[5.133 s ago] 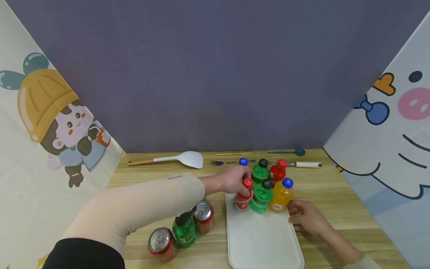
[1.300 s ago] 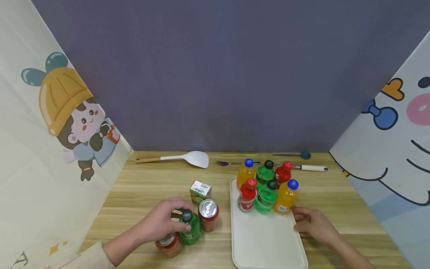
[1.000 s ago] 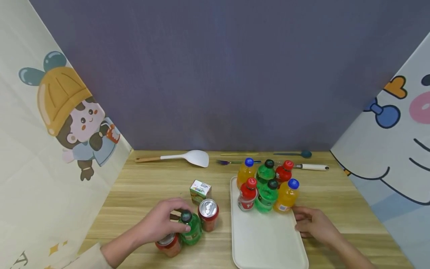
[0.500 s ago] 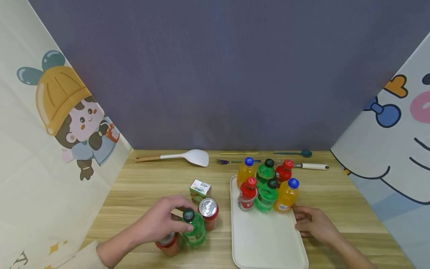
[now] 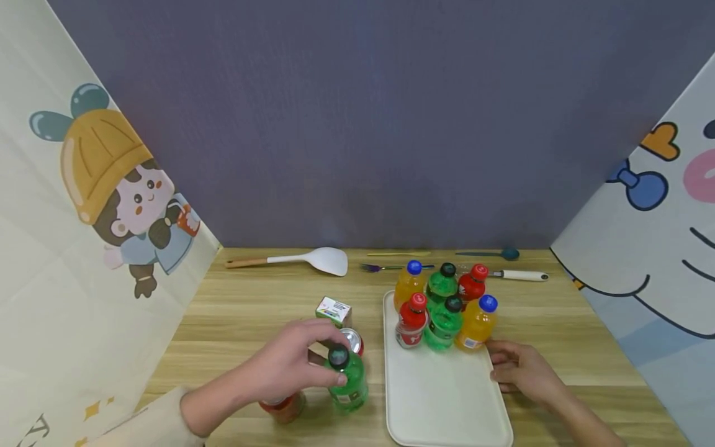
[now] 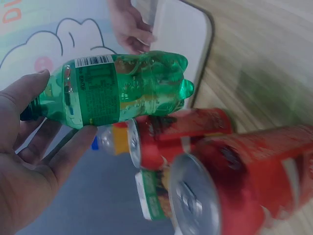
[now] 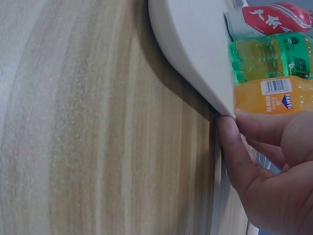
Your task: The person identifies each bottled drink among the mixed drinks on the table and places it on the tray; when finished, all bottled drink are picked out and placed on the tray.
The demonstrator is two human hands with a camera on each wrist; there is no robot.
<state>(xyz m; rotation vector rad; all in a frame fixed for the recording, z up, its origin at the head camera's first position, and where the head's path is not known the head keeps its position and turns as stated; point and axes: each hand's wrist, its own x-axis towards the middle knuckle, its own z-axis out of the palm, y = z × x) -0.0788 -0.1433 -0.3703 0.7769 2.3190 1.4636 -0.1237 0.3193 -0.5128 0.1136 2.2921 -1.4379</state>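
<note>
My left hand grips a green soda bottle by its black-capped neck. In the left wrist view the bottle's base is clear of the wooden table, beside two red cans. One can is partly behind the hand; the other can is mostly behind the bottle. My right hand pinches the right rim of a white tray, thumb and finger on its edge. Several bottles stand upright at the tray's far end, among them a red-capped one and an orange one.
A small drink carton stands behind the cans. Along the table's back lie a white spatula, a fork, a thin golden utensil, a dark spoon and a cream-handled utensil. A dark wall panel rises behind them.
My left hand has let go of the red-capped bottle on the tray and taken hold of the green bottle. It has lifted it from between the cans, rightward toward the tray. The right hand stays put.
</note>
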